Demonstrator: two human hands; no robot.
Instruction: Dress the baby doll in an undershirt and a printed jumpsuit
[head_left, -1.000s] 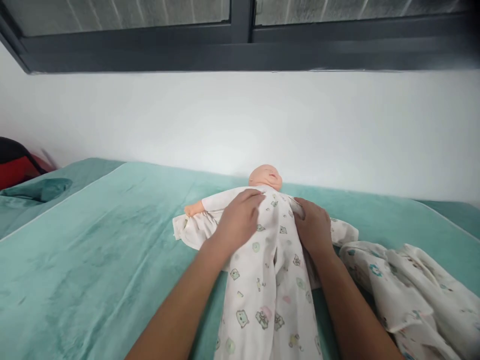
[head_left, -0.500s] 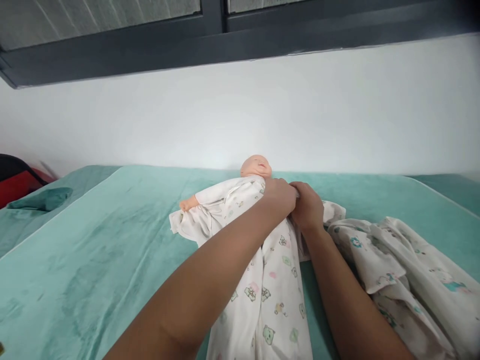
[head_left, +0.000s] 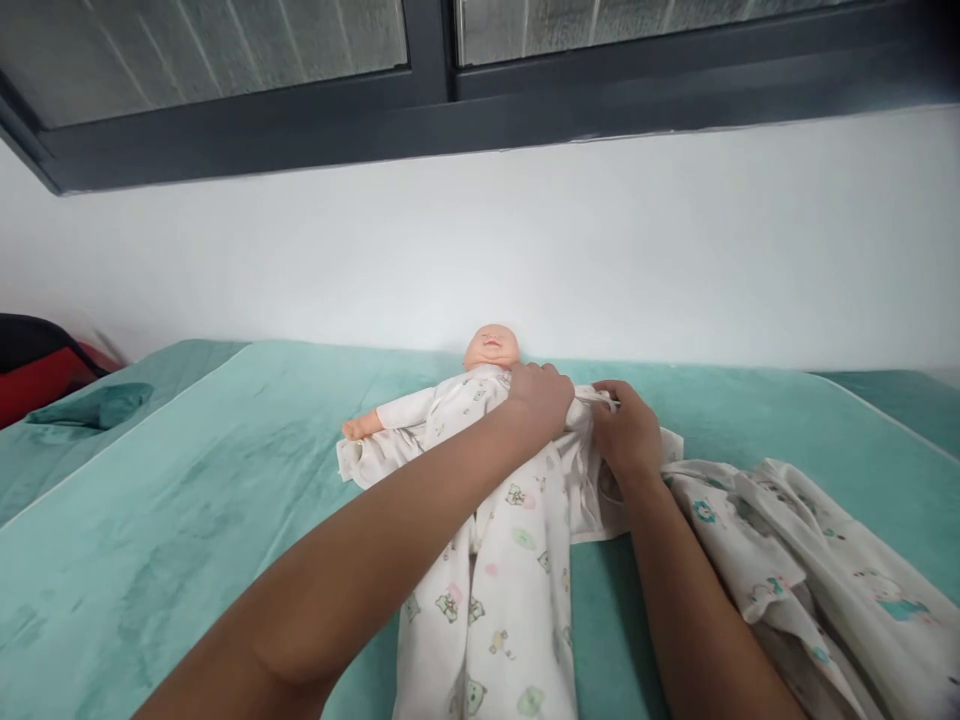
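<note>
A baby doll [head_left: 491, 345] lies on its back, dressed in white clothes, with white trousers [head_left: 517, 560] printed with small bears over its body. Its bare hand [head_left: 362, 426] pokes out of a white sleeve on the left. My left hand [head_left: 541, 402] is curled around the doll's other sleeved arm near the shoulder; the fingertips are hidden. With my right hand [head_left: 628, 430] I pinch the end of that white sleeve [head_left: 589, 394], stretched between both hands. Beneath the doll a white printed shirt [head_left: 592, 490] is spread out to both sides.
On the right lies a heap of white printed baby clothes [head_left: 817, 560], close to my right forearm. A green plush cover [head_left: 210, 500] spreads under everything. Behind stand a white wall [head_left: 375, 250] and a dark window frame [head_left: 315, 125]. A red and black item [head_left: 45, 365] sits at far left.
My hands, together before, are now apart, with white sleeve showing between them. The doll's head and trousers appear shifted left, and the view has tilted up slightly.
</note>
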